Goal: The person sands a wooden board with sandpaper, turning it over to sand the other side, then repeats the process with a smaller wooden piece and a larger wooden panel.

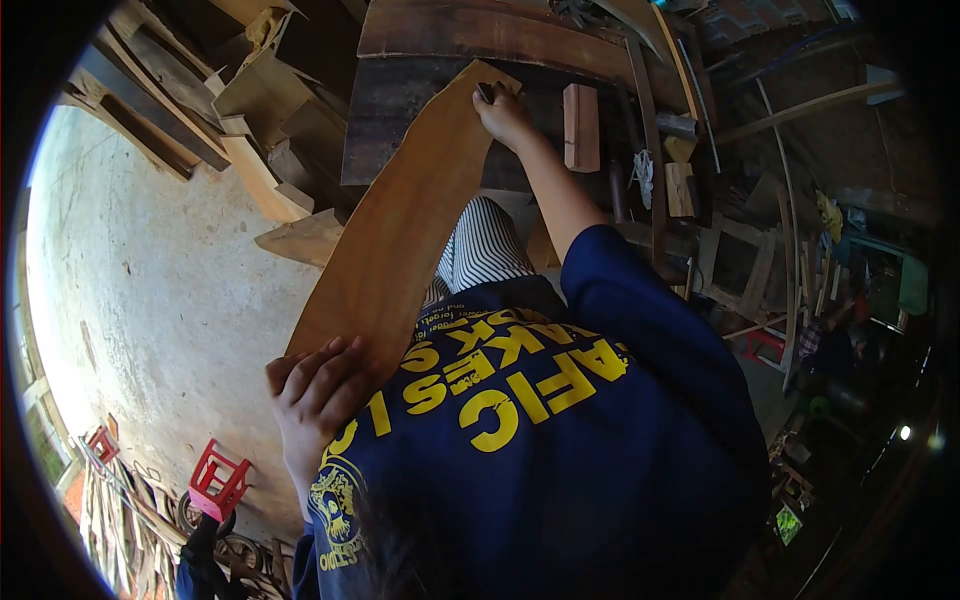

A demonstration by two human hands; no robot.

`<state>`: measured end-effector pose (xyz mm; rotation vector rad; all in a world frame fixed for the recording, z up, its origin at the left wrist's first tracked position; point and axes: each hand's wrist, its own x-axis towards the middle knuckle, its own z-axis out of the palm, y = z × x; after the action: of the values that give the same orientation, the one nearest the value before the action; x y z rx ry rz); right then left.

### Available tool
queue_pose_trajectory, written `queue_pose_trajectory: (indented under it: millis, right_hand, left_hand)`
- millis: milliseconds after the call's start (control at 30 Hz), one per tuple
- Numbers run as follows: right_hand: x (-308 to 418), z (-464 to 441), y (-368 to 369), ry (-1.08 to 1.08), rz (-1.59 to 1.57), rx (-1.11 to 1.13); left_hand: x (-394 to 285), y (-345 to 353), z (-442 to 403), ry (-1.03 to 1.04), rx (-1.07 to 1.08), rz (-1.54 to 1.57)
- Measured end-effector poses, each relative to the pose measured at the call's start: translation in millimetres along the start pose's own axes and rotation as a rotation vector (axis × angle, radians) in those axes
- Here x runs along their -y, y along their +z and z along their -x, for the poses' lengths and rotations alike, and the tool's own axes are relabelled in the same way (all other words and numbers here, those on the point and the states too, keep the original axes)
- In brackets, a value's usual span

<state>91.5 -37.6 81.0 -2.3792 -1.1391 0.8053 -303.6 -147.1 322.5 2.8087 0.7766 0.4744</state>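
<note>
A long thin wooden board [400, 220] slants from the dark workbench [385, 110] down to my chest. My left hand [325, 390] grips its near end, fingers bent over the top face. At the far end, my right hand [505, 115] is closed around a small dark object [487, 92] resting on the board near its right edge; what the object is I cannot make out. The board's far tip lies over the bench, and its near end is beside my dark blue shirt.
A reddish wood block [581, 127] lies on the bench, right of my right hand. Scrap boards [265, 175] are piled at the left. A red plastic stool [218, 480] stands on the concrete floor [160, 290]. More timber and a small wood block [680, 190] are at the right.
</note>
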Motion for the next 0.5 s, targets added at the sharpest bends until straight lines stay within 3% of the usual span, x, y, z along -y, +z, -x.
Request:
queue_pose_trajectory:
  millis: [100, 300, 400, 500]
  right_hand:
    - [-0.2, 1.4, 4.6, 0.045, 0.033, 0.034]
    - [36.8, 113.1, 3.7, -0.332, -0.254, -0.04]
    - [62.0, 183.3, -6.2, -0.419, -0.245, -0.037]
    - [65.5, 189.5, -1.2, -0.437, -0.246, -0.057]
  left_hand:
    - [1.9, 1.9, 2.6, -0.023, -0.021, 0.007]
    - [1.1, -4.7, -1.9, -0.04, 0.005, 0.007]
    - [-0.1, -7.9, -4.3, -0.043, 0.028, -0.002]
    - [-1.6, -8.8, -4.6, -0.052, 0.039, -0.006]
